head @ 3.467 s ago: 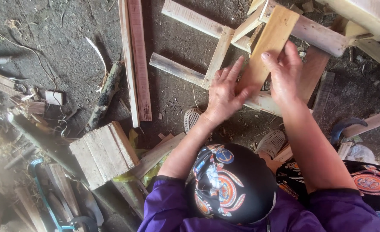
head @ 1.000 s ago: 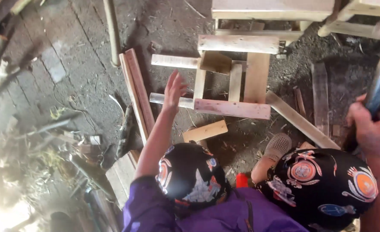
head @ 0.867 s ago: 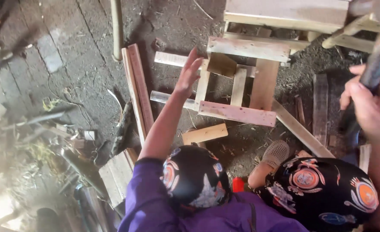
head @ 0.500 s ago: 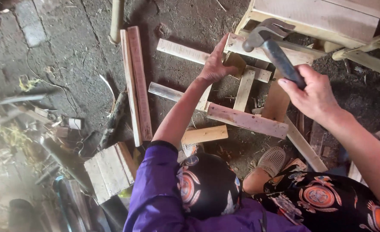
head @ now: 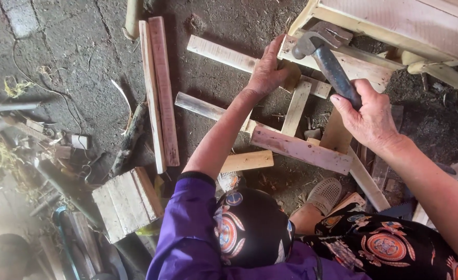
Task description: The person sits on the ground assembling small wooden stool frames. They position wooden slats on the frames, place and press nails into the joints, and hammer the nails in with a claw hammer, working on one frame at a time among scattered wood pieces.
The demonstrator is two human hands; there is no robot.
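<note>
- Head view, looking straight down: person squats on a dirt floor (head: 73, 62), knees in patterned dark cloth, purple sleeve on the left arm.
- Right hand (head: 368, 118) has its grip fully closed round the dark handle of a claw hammer (head: 326, 57); head raised above the work, handle angled down toward the wrist, so it looks poised for a blow rather than resting.
- Left hand (head: 268, 71) has fingers bent, pressing on a small wood block (head: 291, 77) at a joint of the slat frame (head: 299, 101); looks like it pins the piece down so it stays put. Grip not wrapped round anything, more a flat press; whether a nail is pinched under the fingers, cannot tell.
- Slat frame lies flat on the floor just ahead of the knees, pale cross slats over two longer rails; near rail (head: 300, 149) sits close to a sandalled foot (head: 326, 194), which may brace it.
- Hammer head hangs just right of the left hand, near but apart from it.
- Larger pale wooden structure (head: 405, 26) at the far right, touching the frame's far end.
- Two long planks (head: 159, 93) lie side by side left of the frame; short offcut (head: 247, 161) near the left elbow.
- Stack of short boards (head: 127, 203) at near left, among scrap and debris.
</note>
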